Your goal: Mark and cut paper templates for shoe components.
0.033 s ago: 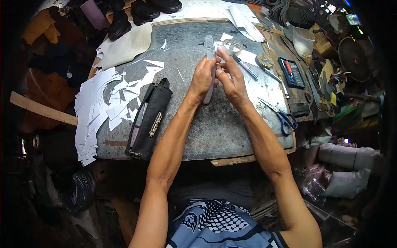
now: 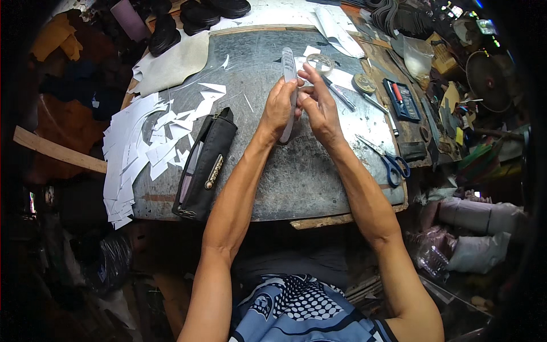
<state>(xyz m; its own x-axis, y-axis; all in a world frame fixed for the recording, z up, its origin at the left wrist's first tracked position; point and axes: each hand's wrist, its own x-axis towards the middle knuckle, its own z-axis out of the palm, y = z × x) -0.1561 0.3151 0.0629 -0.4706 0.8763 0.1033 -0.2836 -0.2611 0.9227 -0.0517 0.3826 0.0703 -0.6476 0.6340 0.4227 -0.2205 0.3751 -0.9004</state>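
My left hand (image 2: 277,106) is closed round a long, flat grey-lavender strip (image 2: 289,64) with rounded ends. It stands nearly lengthwise away from me above the table, its far end showing faint markings and its near end below my palm. My right hand (image 2: 322,114) is close beside the strip's right edge, index finger stretched out and thumb apart from it; whether a fingertip touches the strip is hard to see. Beyond that hand lie a roll of clear tape (image 2: 320,64) and a pen (image 2: 338,93).
On the worn grey table (image 2: 285,188) are a black zip case (image 2: 212,162), white paper pieces (image 2: 128,154), blue-handled scissors (image 2: 393,168), a round tin (image 2: 364,84) and a dark tray (image 2: 402,101). Black shoes (image 2: 196,16) stand at the far left. Wrapped bundles (image 2: 481,216) lie at the right.
My right hand's fingers have shifted slightly, the index finger a little up and to the right. My left hand and the strip are almost unmoved.
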